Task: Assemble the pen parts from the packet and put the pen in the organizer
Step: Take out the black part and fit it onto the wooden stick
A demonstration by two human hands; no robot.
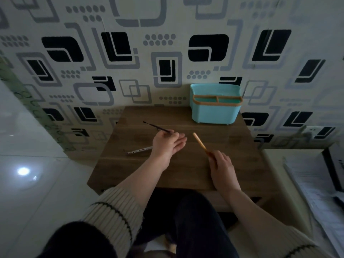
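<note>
While both parts are out, nothing's joined: left hand (pixel 168 144) grip pinches the refill (pixel 156 127), right hand (pixel 222 165) grip pinches the barrel (pixel 200 143); packet (pixel 139 150) lower left, organizer (pixel 216 104) waiting.

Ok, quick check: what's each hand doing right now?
Left hand: pinching the thin black refill at one end, other fingers loosely open.
Right hand: closed on the orange pen barrel.
</note>
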